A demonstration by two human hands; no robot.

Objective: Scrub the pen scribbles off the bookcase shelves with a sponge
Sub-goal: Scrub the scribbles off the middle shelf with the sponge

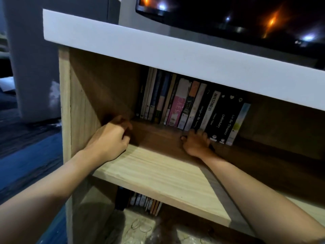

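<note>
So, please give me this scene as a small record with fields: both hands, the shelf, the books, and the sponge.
left hand: fingers curled, at the left inner corner of the shelf; what it holds cannot be told
right hand: on the shelf, at the foot of the books
shelf: light wood, its back part in shadow
books: a leaning row at the back of the shelf
sponge: not visible
scribbles: none can be made out
</note>
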